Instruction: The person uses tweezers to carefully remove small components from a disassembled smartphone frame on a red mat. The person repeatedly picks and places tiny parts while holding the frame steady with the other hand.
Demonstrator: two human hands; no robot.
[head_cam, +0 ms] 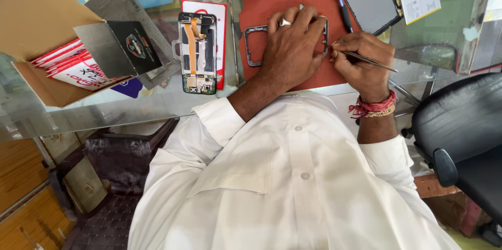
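Opened phone [197,53] beside red mat [308,80]

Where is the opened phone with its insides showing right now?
In the head view, the opened phone lies on the glass table, left of the red mat and the left hand, beside the cardboard box.

Matt red mat [272,9]; shiny metal frame [251,46]; glass tabletop [418,35].

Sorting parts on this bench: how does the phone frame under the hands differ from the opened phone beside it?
The phone frame is a hollow rim, pinned by the left hand; the opened phone is full of boards and orange ribbon, untouched. The frame lies on the red mat, the phone off it. Both lie flat.
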